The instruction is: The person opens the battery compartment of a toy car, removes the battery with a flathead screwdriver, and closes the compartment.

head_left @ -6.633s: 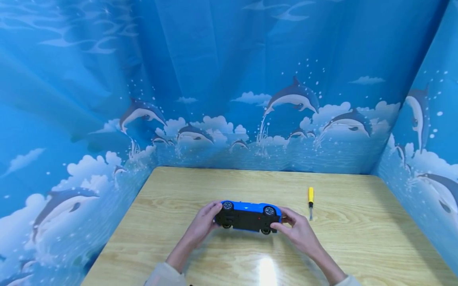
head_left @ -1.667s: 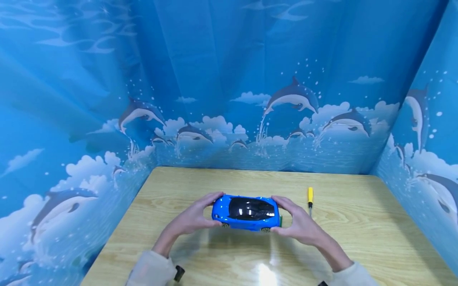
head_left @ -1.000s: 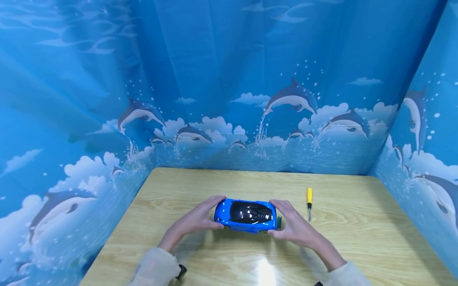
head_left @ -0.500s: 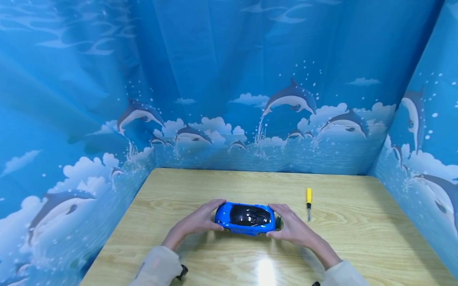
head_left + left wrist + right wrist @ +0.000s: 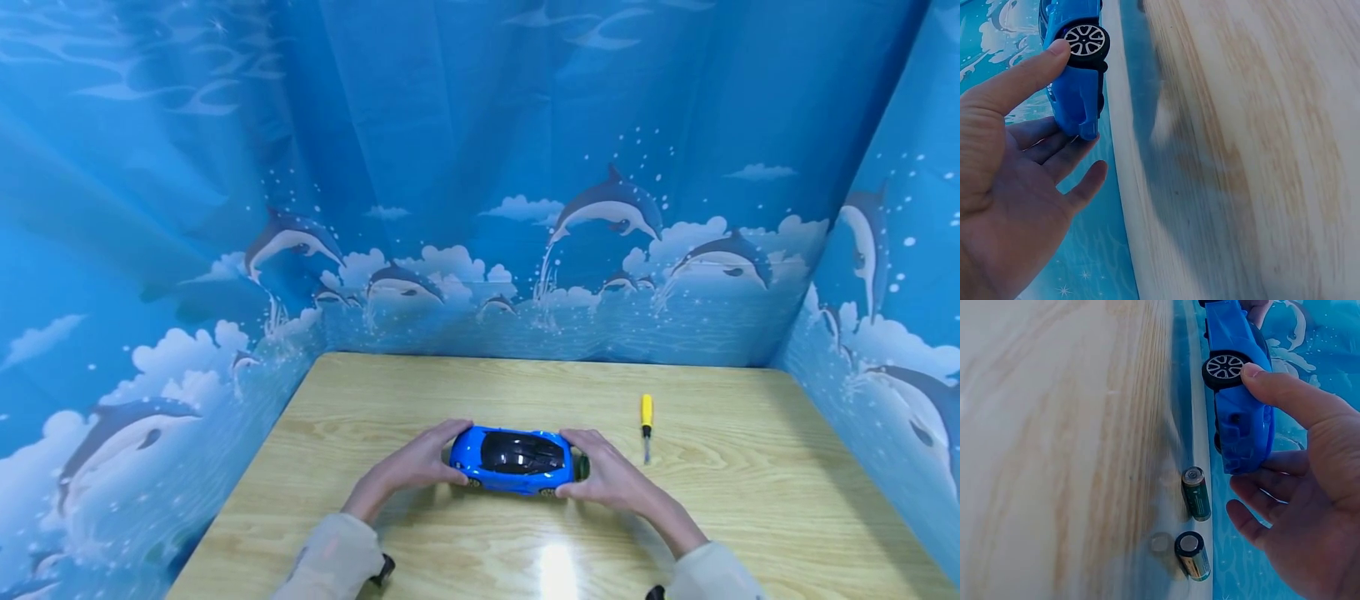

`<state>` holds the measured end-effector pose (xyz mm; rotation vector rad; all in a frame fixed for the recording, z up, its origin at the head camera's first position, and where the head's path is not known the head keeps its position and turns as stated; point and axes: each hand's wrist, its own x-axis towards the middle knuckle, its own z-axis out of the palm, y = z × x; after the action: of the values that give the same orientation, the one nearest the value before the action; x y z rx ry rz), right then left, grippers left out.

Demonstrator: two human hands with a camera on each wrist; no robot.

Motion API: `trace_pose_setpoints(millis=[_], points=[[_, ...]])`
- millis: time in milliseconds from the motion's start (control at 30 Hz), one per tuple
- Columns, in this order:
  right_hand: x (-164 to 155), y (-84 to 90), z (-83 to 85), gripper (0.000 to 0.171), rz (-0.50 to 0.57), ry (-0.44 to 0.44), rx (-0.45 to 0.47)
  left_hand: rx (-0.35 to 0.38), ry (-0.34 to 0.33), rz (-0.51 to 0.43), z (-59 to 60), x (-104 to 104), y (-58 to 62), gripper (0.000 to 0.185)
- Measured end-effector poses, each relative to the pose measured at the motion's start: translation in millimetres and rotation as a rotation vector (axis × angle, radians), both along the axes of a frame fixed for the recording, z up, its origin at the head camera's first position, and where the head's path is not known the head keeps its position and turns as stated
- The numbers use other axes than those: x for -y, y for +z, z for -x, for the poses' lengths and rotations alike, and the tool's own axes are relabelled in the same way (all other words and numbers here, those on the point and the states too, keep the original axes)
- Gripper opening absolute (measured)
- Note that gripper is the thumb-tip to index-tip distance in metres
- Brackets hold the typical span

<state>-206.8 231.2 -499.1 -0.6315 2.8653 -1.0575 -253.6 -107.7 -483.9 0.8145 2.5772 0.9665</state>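
A blue toy car (image 5: 512, 460) with a black roof is upright, its wheels close to the wooden table. My left hand (image 5: 422, 460) holds its left end; in the left wrist view the thumb presses by a spoked wheel (image 5: 1087, 40) and the fingers curl round the far side. At the other end, my right hand (image 5: 609, 473) grips the car the same way, thumb on the wheel (image 5: 1225, 369) in the right wrist view. Two green batteries, a nearer one (image 5: 1192, 555) and a farther one (image 5: 1196, 494), lie on the table beside that end, below my right hand.
A screwdriver (image 5: 647, 427) with a yellow handle lies on the table (image 5: 420, 383), right of the car. Blue curtains (image 5: 480, 167) printed with dolphins hang behind the table and along both sides.
Earliest, the car's black underside faced up; since then it has been turned roof up. Both hands then lowered it slightly towards the table, and it has barely moved in the last half second.
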Motion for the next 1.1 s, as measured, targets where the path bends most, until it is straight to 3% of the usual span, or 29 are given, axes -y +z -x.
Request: trace_pose_setpoints(millis=[500,1100], points=[[3.6,-6.2,7.9,0.093,-0.019,0.002,0.05,0.027,0.014,0.005,3.0,-1.0,-8.0,0.091],[4.6,-8.1,8.2,0.091,-0.061,-0.001,-0.004,0.052,0.008,0.007,2.4,-1.1,-13.5,0.091]])
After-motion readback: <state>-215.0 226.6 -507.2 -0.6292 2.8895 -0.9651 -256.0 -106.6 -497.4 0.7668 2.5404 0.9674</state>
